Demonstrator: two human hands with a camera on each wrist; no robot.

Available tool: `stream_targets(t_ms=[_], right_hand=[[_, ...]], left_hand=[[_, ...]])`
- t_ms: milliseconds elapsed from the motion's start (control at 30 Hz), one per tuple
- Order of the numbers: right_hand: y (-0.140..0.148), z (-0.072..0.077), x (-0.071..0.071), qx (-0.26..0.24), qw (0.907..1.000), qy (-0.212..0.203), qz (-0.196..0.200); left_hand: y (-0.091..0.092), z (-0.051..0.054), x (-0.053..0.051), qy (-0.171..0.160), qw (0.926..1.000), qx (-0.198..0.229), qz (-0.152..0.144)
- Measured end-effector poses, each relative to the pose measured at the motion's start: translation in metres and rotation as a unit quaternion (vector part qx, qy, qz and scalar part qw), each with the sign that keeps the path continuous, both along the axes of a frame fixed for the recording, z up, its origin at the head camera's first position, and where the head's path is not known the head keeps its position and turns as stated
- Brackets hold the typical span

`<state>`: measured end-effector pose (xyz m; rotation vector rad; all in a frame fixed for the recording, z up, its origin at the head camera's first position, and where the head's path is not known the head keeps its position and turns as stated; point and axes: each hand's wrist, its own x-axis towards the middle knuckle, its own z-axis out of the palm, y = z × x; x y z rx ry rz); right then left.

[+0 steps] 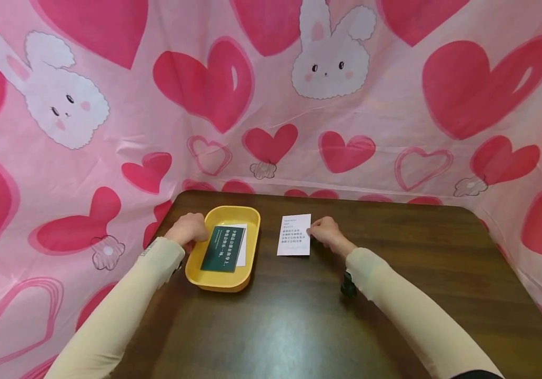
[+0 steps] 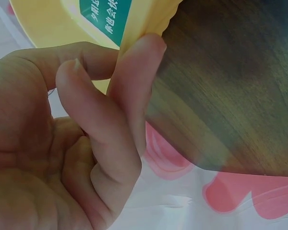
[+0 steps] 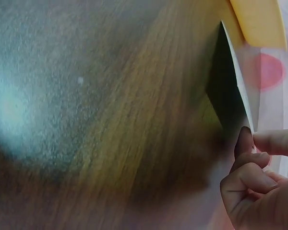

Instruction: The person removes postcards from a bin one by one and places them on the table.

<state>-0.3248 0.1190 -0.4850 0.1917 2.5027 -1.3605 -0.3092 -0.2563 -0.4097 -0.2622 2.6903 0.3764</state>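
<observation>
A yellow tray [image 1: 223, 212] stands on the left part of the table. My left hand [image 1: 189, 230] pinches the tray's left rim between thumb and fingers, as the left wrist view shows close up. Inside the tray lies a dark green card [image 1: 222, 250] with white writing, partly over a white card [image 1: 242, 258]. To the right of the tray, my right hand [image 1: 326, 231] pinches the right edge of a white card with printed text [image 1: 294, 235]. In the right wrist view this card [image 3: 229, 86] is seen nearly edge-on, its dark underside tilted up off the table.
The brown wooden table [image 1: 394, 263] has its far edge against a pink cloth [image 1: 275, 116] printed with hearts and rabbits. The cloth also hangs along the left and right sides. Light reflects off the tabletop near the front.
</observation>
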Motion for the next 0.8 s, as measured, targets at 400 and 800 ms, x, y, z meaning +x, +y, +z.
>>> stream_targets(t_ms=[400,800], right_hand=[[0.0008,-0.0052,-0.0052,0.057,0.9983,0.008,0.012],[-0.0048,-0.0009,-0.0042,0.078,0.9968,0.004,0.013]], left_hand=[[0.0012,0.0022,0.0003,0.002,0.9999,-0.003,-0.011],[0.0023,0.0070,0.0067,0.000,0.9999,0.010,-0.003]])
